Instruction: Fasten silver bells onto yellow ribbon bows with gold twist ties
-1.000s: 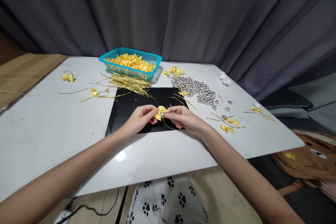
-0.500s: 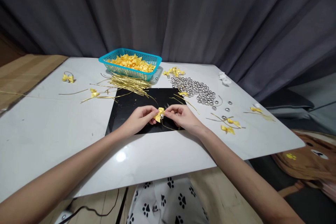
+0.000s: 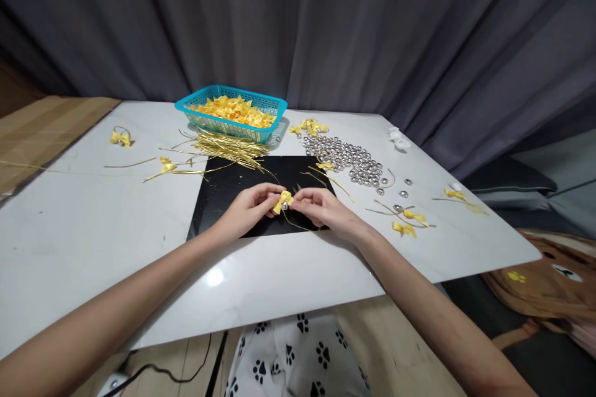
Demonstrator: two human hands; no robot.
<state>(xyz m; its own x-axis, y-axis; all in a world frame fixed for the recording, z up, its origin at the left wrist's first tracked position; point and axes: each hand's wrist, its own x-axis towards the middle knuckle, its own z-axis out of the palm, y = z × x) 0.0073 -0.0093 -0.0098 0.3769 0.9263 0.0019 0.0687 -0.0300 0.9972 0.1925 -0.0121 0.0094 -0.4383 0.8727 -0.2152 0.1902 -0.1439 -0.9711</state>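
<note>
My left hand [image 3: 250,208] and right hand [image 3: 320,206] pinched a yellow bow [image 3: 282,201] with a small bell [image 3: 284,205] between their fingertips, just above the black mat [image 3: 223,189], a gold wire [image 3: 298,225] trailing below.

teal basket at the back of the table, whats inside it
The teal basket holds a heap of yellow ribbon pieces, piled up to its rim. The heap covers the basket's floor, so anything beneath it cannot be seen.
</note>
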